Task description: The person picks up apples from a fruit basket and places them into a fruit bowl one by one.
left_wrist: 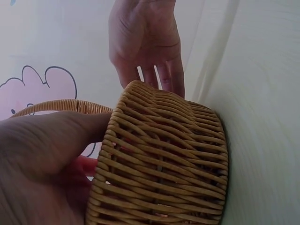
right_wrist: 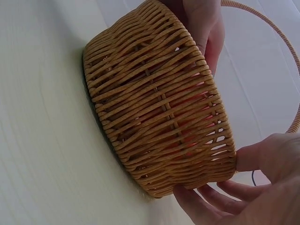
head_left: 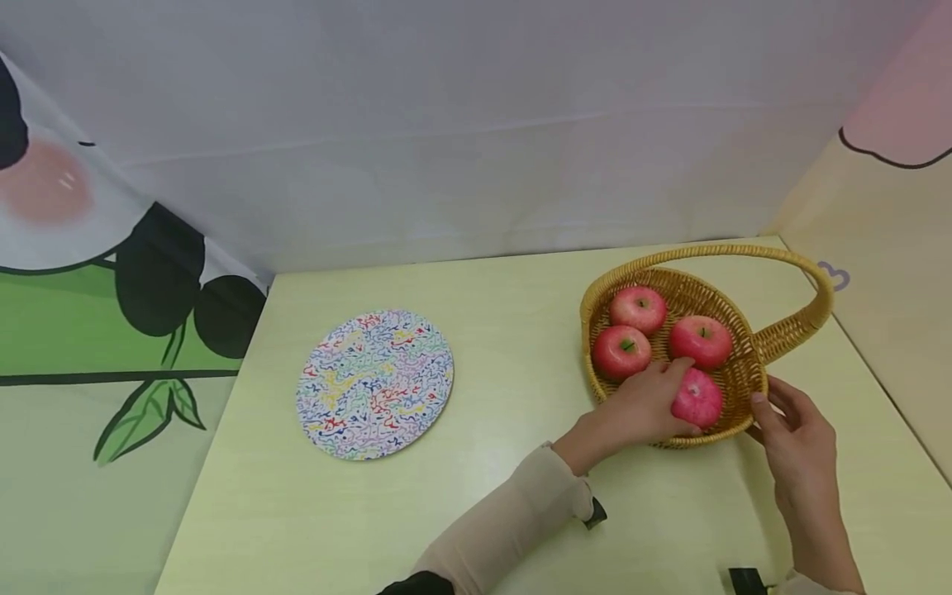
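A woven wicker basket [head_left: 732, 397] with a tall arched handle stands at the right of the table. Inside it lie red apples, among them one at the back [head_left: 638, 310], one at the left [head_left: 621, 353] and one at the right [head_left: 701, 342]. My left hand [head_left: 649, 405] reaches over the near rim and grips a mottled pink apple [head_left: 697, 400] with a pale dimple on top. In the left wrist view the basket wall hides most of those fingers. My right hand [right_wrist: 267, 183] pinches the basket's rim, thumb on the edge and fingers against the outer wall.
A round board [head_left: 375, 384] with a multicoloured squiggle pattern lies on the left half of the pale table [head_left: 513, 330]. A white cloth backdrop [head_left: 476, 165] rises behind the table. Printed cartoon panels stand at the left and right sides.
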Demonstrator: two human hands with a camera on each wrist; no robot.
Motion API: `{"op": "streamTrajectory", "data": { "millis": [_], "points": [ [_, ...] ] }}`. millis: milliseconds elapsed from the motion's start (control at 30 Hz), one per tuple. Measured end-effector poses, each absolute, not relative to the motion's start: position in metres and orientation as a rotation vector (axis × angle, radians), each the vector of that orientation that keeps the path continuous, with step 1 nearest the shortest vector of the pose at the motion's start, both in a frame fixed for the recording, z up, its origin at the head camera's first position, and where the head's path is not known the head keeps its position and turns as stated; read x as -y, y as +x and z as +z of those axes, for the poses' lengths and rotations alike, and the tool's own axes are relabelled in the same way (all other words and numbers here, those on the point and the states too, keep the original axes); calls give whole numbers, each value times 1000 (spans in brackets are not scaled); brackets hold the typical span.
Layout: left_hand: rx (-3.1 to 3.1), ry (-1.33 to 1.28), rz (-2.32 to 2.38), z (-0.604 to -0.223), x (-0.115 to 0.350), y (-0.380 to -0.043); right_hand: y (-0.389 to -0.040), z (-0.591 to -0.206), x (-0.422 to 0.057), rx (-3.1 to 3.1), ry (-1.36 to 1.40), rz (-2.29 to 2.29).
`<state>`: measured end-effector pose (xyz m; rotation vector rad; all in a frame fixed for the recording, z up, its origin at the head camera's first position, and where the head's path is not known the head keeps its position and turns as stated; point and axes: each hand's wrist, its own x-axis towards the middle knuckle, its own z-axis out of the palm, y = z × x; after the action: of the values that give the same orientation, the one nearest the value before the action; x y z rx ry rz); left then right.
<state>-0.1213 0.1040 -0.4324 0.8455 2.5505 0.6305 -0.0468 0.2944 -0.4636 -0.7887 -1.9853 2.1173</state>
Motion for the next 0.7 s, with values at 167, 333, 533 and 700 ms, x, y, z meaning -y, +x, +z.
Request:
{"op": "streamTrajectory", "data": {
  "millis": [167, 333, 533, 700],
  "points": [
    [-2542, 834, 701, -429, -101, -120, -45, -463, -294, 1995, -809, 2108],
    [-2534, 859, 757, -425, -96, -118, -46, -463, -293, 2008, -822, 2097],
    [-2498, 905, 899, -425, -88, -117, -47, -462, -293, 2004, -841, 2088],
    [-2490, 913, 989, -423, -82, -116, -48, -463, -292, 2006, -859, 2086]
  ]
}}
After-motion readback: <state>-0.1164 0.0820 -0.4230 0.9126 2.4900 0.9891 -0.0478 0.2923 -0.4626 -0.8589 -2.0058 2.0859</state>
